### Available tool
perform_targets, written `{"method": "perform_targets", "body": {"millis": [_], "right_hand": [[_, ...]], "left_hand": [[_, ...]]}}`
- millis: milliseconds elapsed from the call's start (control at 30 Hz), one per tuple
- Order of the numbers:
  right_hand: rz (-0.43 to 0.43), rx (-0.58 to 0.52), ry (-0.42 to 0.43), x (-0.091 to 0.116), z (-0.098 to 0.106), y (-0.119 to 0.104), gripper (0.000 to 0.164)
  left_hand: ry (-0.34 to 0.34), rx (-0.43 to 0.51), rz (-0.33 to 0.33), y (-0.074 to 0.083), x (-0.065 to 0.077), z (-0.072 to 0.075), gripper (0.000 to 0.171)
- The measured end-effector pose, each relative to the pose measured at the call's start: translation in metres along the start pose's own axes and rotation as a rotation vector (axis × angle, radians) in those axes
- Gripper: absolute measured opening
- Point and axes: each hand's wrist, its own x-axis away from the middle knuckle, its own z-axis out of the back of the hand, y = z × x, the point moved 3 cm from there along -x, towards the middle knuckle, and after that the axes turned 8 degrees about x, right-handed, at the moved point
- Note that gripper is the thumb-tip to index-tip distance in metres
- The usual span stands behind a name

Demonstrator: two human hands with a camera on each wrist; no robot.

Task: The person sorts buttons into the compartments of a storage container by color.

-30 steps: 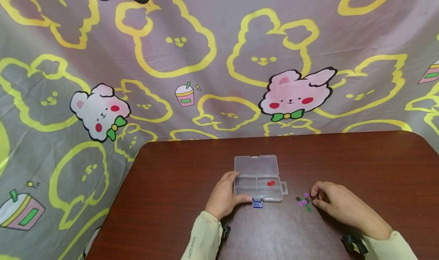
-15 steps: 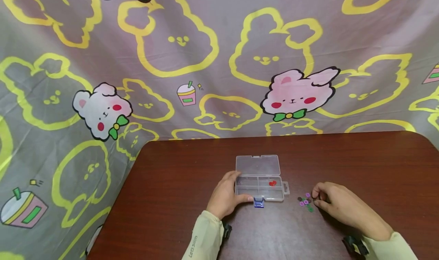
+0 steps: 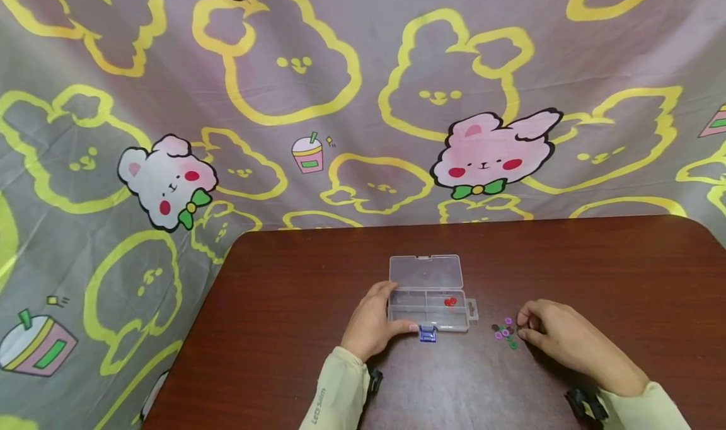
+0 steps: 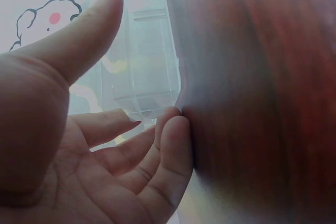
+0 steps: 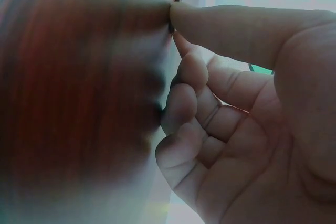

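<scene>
A clear plastic compartment box (image 3: 442,319) lies with its lid (image 3: 425,272) folded back and its blue latch (image 3: 428,334) hanging at the front. My left hand (image 3: 371,323) grips its left end, thumb along the front edge, fingers at the left side. Red buttons (image 3: 450,302) sit in the back right compartment. To the right of the box lies a small pile of purple, green and dark buttons (image 3: 503,333). At the pile's right edge my right hand (image 3: 561,338) pinches a small dark button (image 5: 171,27) between thumb and forefinger, mostly hidden by the fingertips.
The box has a clear hanging tab (image 3: 472,309) on its right end, facing the pile. Everything rests on a dark red-brown wooden table (image 3: 306,291). A grey cloth (image 3: 363,102) with cartoon prints hangs behind the table's far edge.
The view has shifted very slightly. Both hands, the box and the buttons keep their places.
</scene>
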Motion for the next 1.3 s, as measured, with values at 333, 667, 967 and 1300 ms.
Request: {"method": "perform_targets", "body": {"millis": [333,667,967,1300], "right_hand": [[-0.019,0.011,-0.002,0.0002,0.0,0.0002,0.013],[-0.025,0.013,-0.016,0.0005,0.0001,0.0001,0.013],[-0.026,0.012,-0.018,0.0004,0.0016,-0.0006,0.014],[-0.002,0.026,0.015,0.0018,0.0014,-0.0008,0.015]], "left_hand": [[-0.003,0.004,0.007,-0.0003,0.0002,-0.0005,0.089],[0.002,-0.006,-0.003,0.0007,0.0006,-0.0004,0.088],[0.003,0.005,-0.002,0.0007,0.0003,0.0004,0.088],[-0.002,-0.006,0.002,0.0008,-0.0004,0.0008,0.089]]}}
